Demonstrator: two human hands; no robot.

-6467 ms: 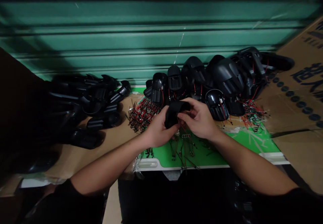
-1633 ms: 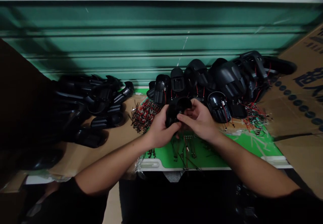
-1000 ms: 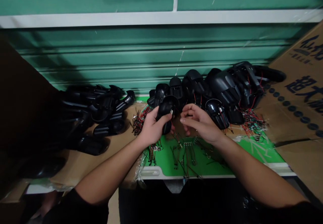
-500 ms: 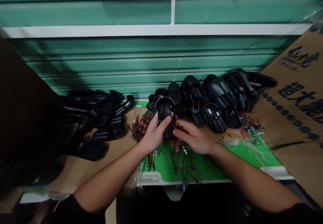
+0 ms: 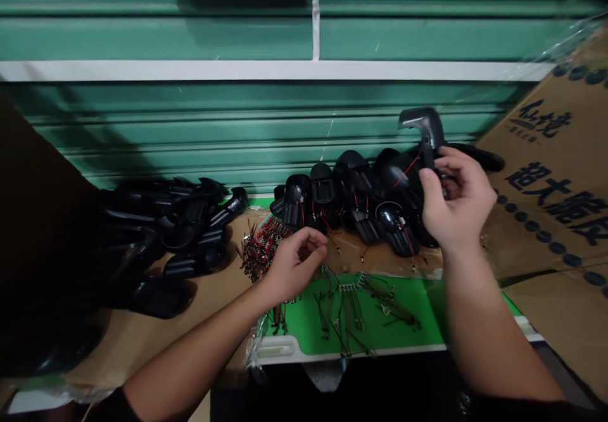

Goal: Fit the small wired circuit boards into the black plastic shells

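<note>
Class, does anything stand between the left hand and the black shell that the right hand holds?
In view, other black shells lie between the left hand and the held shell. The right hand seems raised above them, so none clearly blocks.

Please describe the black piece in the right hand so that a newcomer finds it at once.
Start at the brown cardboard box with dark printing. At its left, the right hand holds a hooked black plastic shell with a thin red wire. Unlike the piled black plastic shells, it is held up.
</note>
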